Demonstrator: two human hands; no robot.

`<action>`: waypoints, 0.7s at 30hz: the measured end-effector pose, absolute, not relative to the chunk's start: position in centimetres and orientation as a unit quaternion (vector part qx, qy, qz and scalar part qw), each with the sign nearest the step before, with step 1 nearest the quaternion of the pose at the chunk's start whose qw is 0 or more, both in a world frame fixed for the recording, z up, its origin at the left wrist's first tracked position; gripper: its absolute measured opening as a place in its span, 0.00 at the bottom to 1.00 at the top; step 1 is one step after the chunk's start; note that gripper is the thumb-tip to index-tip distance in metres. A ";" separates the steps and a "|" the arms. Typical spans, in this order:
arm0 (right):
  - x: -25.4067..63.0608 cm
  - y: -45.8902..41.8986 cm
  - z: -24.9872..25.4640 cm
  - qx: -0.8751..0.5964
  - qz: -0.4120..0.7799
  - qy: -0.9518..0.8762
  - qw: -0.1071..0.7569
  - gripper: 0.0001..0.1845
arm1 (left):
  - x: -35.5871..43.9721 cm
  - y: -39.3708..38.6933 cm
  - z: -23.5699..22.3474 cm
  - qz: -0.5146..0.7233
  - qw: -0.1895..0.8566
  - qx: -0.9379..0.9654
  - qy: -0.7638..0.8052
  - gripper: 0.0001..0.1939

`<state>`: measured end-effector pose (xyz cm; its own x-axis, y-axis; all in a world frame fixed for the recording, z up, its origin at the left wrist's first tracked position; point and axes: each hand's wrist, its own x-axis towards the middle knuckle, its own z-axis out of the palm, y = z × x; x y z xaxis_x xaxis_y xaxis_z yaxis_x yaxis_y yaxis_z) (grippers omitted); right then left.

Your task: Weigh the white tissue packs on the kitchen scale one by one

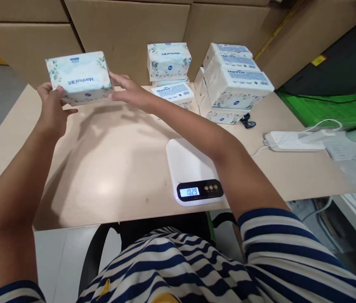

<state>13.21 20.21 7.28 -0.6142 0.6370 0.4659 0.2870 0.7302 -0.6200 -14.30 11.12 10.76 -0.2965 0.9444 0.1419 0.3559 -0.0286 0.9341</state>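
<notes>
Between my two hands a tissue pack (78, 78) with leaf and flower print is held up over the far left of the table. My left hand (53, 107) grips its left end, thumb on the front face. At the right end, the fingers of my right hand (130, 92) close on the pack's edge. A white digital scale (187, 162) lies near the table's front edge, partly behind my right forearm; its lit display reads about 1029, with a mark before it.
Two more packs (169, 63) are stacked at the back middle. Right of them stands a pile of several packs (241, 86), with a small dark object (247, 122) beside it. A white power strip (294, 141) with a cable lies at right. Cardboard boxes (127, 33) wall the back.
</notes>
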 end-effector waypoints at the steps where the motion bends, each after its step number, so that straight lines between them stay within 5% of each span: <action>1: 14.9 17.6 8.6 -0.304 0.279 -0.841 0.351 0.48 | -13.7 9.9 11.4 0.495 0.299 0.549 0.603 0.34; 3: 18.5 11.4 10.9 -0.343 0.299 -0.812 0.367 0.52 | -12.1 7.0 12.8 0.494 0.312 0.619 0.525 0.42; 9: 29.7 -6.5 12.8 -0.397 0.263 -0.784 0.399 0.45 | -5.5 -3.1 13.2 0.428 0.333 0.740 0.398 0.51; 14: 36.6 -12.8 8.6 -0.456 0.247 -0.740 0.428 0.44 | -0.1 -8.6 8.6 0.359 0.426 0.773 0.302 0.38; 21: 41.0 -14.0 6.0 -0.651 0.122 -0.657 0.361 0.30 | 1.2 -7.8 5.8 0.349 0.381 0.714 0.472 0.24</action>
<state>41.05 -14.00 5.98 0.1072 0.9430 0.3150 0.7667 0.1233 -0.6301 1.18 -7.80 5.77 0.3108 0.9404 0.1384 0.4087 -0.2637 0.8737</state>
